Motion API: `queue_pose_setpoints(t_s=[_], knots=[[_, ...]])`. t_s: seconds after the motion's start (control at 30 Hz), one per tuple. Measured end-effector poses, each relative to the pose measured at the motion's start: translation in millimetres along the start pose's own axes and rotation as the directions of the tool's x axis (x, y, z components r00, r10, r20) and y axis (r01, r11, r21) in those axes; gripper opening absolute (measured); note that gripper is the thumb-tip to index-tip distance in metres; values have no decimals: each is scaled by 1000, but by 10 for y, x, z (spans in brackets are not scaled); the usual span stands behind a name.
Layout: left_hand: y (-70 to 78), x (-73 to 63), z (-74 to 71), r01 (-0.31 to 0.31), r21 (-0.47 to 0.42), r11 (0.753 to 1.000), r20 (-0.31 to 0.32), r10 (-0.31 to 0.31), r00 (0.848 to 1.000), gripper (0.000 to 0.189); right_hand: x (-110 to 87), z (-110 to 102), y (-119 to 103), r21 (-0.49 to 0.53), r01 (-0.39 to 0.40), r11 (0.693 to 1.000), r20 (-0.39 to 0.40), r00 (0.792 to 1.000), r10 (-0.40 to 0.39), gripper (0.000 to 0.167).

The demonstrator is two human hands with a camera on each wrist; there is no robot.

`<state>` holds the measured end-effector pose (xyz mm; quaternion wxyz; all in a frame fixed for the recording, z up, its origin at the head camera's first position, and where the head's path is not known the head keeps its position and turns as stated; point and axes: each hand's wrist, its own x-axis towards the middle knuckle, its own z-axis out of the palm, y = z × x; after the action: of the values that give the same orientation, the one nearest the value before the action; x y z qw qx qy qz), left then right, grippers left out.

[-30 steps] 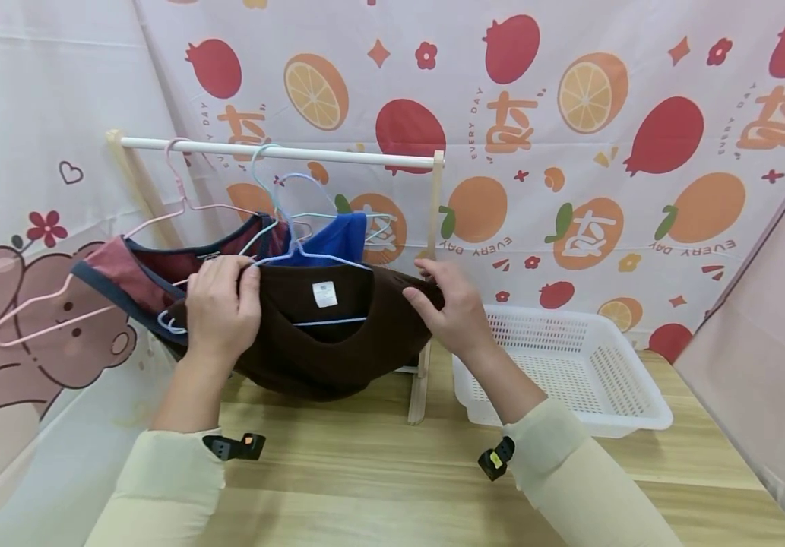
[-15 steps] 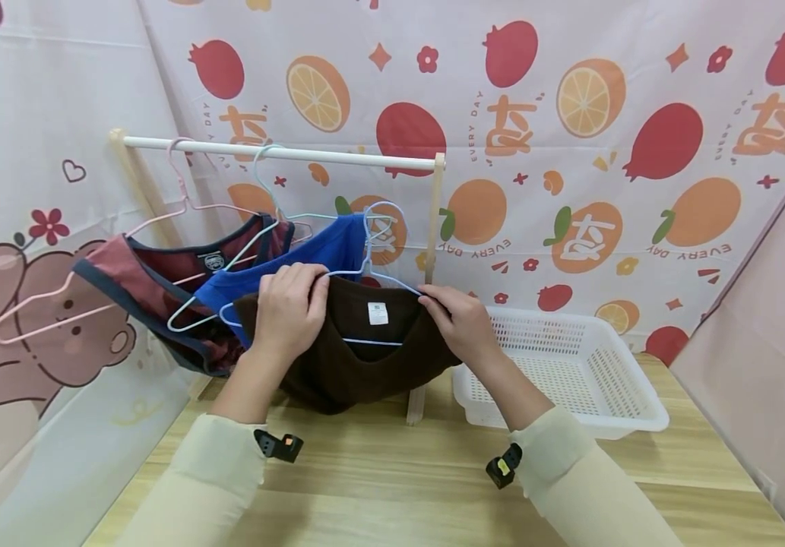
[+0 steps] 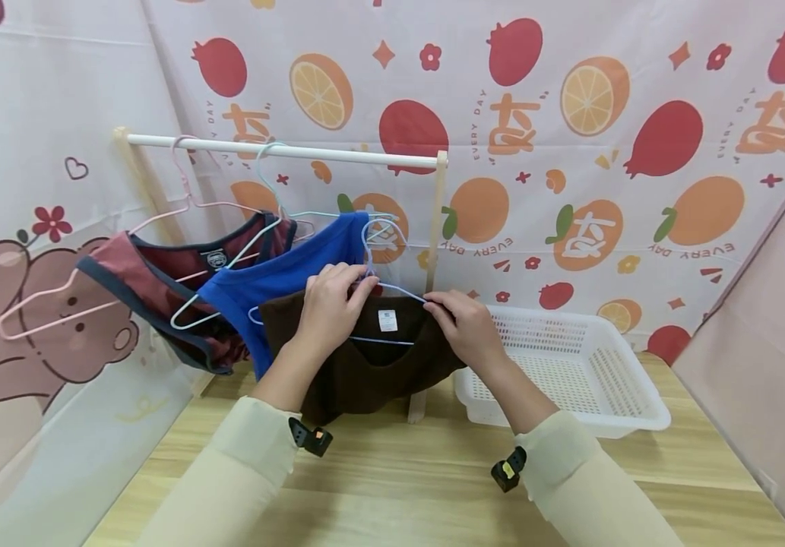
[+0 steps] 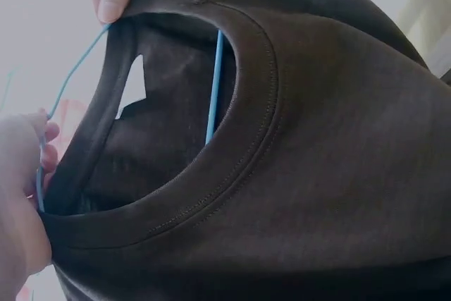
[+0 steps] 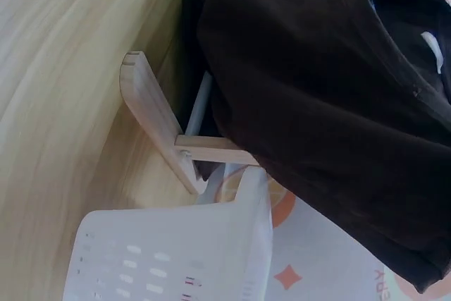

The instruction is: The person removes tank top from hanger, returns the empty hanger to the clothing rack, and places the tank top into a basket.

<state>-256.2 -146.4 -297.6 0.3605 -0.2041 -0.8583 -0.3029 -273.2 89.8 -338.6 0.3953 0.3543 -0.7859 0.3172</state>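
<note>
A dark brown shirt [image 3: 371,380] with a white label hangs on a light blue hanger [image 3: 402,289]. My left hand [image 3: 329,308] pinches the hanger just below its hook. In the left wrist view, the left hand [image 4: 21,202] has the thin blue wire between thumb and fingers, beside the round neckline. My right hand [image 3: 463,323] pinches the shirt's collar together with the hanger's right arm. The hanger's hook stands free below the rack's white rail [image 3: 324,154]. In the right wrist view, the brown shirt [image 5: 303,68] fills the upper right.
On the rack hang a blue garment [image 3: 296,262] on a mint hanger [image 3: 265,178] and a maroon vest [image 3: 118,266] on a pink hanger [image 3: 180,171]. A white perforated basket [image 3: 570,365] stands right of the rack's wooden post [image 3: 437,220] on the wooden table [image 3: 392,486].
The shirt and hanger have moved right, away from the hanging clothes, then slightly down. My left hand has slid from the shirt's left shoulder to the hanger near its hook.
</note>
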Motion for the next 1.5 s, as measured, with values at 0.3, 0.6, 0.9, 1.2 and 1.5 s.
queue_pose_setpoints(t_s=[0.3, 0.6, 0.9, 1.2, 1.5], knots=[[-88, 2, -42, 38, -71, 997, -28, -40, 999, 19, -69, -144, 131, -21, -81, 997, 21, 996, 81, 16], [-231, 16, -127, 56, -191, 980, -19, -61, 998, 18, -175, -288, 277, 33, -263, 964, 2, 965, 263, 17], [-278, -7, -92, 136, -251, 958, -31, -148, 988, 24, -179, -300, 345, 136, -451, 882, -50, 886, 461, 23], [-342, -13, 5, 191, -376, 907, -76, -236, 969, 29, -150, -323, 342, 651, -657, 380, 218, 641, 736, 26], [-326, 6, -29, 203, -461, 864, -117, -285, 951, 23, -143, -254, 282, 877, -479, -33, 358, 606, 710, 21]])
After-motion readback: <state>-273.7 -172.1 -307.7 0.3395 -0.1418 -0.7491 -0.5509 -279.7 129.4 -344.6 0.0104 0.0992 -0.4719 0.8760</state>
